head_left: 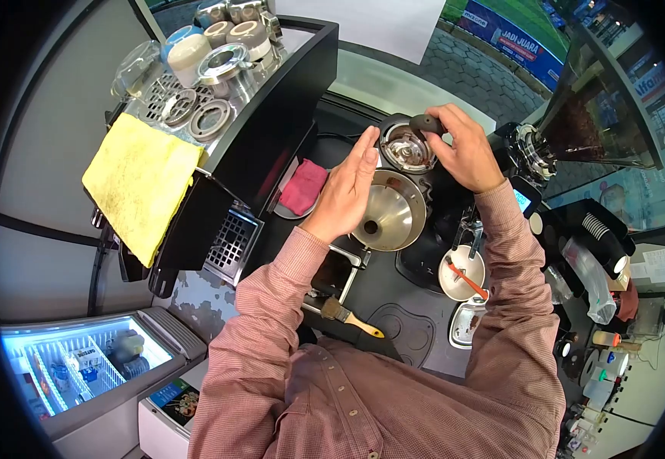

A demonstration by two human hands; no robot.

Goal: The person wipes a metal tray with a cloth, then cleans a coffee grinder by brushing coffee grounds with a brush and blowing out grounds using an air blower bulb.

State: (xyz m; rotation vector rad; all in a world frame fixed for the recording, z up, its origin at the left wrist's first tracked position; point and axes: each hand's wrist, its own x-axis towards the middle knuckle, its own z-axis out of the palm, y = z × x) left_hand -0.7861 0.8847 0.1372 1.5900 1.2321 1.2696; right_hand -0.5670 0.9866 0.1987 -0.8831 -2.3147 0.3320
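My right hand [464,149] is closed around the dark knob-like handle [426,124] of something whose lower part I cannot make out. Just below and left of that handle is a round metal container [406,147] with a shiny inside. My left hand [350,183] is held flat with its fingers stretched out together, thumb side up, and nothing shows in it. Beside the left hand lies a wide steel funnel-shaped bowl [387,218] with a dark hole in it. A pink cloth [304,186] rests to the left of that hand.
A black espresso machine [271,115] with a yellow cloth [143,183] stands left. A brush [351,317] lies across the knock box [332,275]. To the right are a white bowl [461,273], a small metal tray [466,325], a grinder [533,153] and black cups [596,229].
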